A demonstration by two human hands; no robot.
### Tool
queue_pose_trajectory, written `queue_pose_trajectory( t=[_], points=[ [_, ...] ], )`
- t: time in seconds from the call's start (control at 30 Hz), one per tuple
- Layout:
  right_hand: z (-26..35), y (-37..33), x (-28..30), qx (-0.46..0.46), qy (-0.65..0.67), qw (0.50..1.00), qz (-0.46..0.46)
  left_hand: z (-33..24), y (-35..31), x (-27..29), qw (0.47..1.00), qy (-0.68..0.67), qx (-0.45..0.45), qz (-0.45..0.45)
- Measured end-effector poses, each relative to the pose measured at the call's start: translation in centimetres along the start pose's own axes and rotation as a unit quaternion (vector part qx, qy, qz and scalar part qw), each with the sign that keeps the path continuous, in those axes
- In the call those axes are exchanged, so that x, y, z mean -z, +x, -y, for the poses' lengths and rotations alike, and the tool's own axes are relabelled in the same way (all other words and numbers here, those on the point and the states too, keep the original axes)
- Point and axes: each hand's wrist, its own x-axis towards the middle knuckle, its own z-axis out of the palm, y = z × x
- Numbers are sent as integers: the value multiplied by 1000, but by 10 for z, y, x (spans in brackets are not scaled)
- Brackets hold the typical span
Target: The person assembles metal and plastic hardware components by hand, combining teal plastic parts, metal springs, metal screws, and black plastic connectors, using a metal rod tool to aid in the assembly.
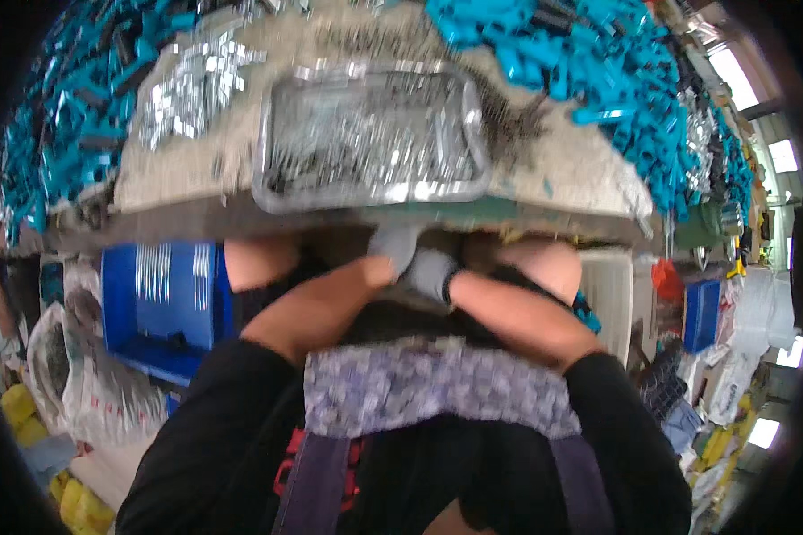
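Note:
My left hand (394, 250) and my right hand (430, 273), both in light grey gloves, are close together below the table's front edge, between my knees. The left one lies partly in front of the right. Motion blur and shadow hide the fingers, so whether anything is held cannot be made out. Just beyond them, a shallow metal tray (260, 152) with a rounded rim stands at the table's front edge. Many small shiny metal pieces (370, 129) lie in it, too blurred to name.
Heaps of turquoise plastic parts (491, 31) cover the table's far right and far left, with a pile of silvery pieces (192, 89) left of the tray. A blue crate (165, 303) stands by my left leg, a white bin (611, 290) by my right. Full white sacks (107, 392) are at the left.

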Motion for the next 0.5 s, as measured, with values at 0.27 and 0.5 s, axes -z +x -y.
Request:
queue_pose_trajectory(
  t=[0.27,0.5],
  points=[
    [28,1,39,-86,74,994,-9,55,41,-34,994,45,-96,-4],
    [28,-233,135,-48,198,971,-123,48,-38,43,968,-155,-196,4]
  ],
)
